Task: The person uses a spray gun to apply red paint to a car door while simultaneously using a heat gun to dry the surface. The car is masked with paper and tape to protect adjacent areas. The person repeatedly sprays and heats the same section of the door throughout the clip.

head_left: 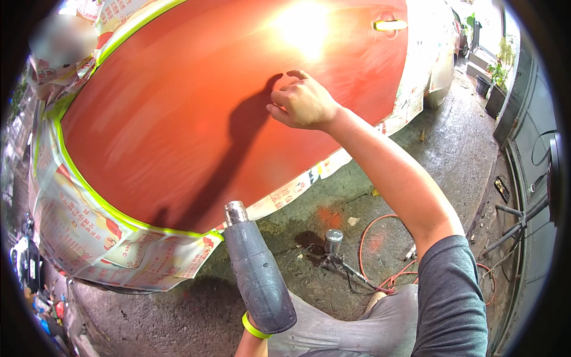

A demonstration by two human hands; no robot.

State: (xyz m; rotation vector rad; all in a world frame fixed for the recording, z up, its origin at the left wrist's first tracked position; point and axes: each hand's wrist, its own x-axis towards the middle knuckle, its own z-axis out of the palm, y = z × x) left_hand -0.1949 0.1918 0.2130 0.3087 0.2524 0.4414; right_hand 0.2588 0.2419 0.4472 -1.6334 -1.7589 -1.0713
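Observation:
A freshly painted red car door panel (pixel 196 113) fills the upper left, glossy, with a bright glare near its top. My right hand (pixel 303 102) reaches up to it with loosely curled fingers; the fingertips rest on the paint and hold nothing. My left hand (pixel 248 322), mostly hidden with only a yellow-green wristband (pixel 254 328) showing, grips a dark grey heat gun (pixel 259 279). The gun's metal nozzle (pixel 235 212) points up at the panel's lower edge.
Printed masking paper (pixel 113 244) edged with yellow-green tape surrounds the panel, and the door handle (pixel 389 25) is taped over. On the wet concrete floor (pixel 440 149) lie an orange hose (pixel 380 238) and a small metal-capped tool (pixel 333 241). Potted plants (pixel 498 77) and a dark gate stand at right.

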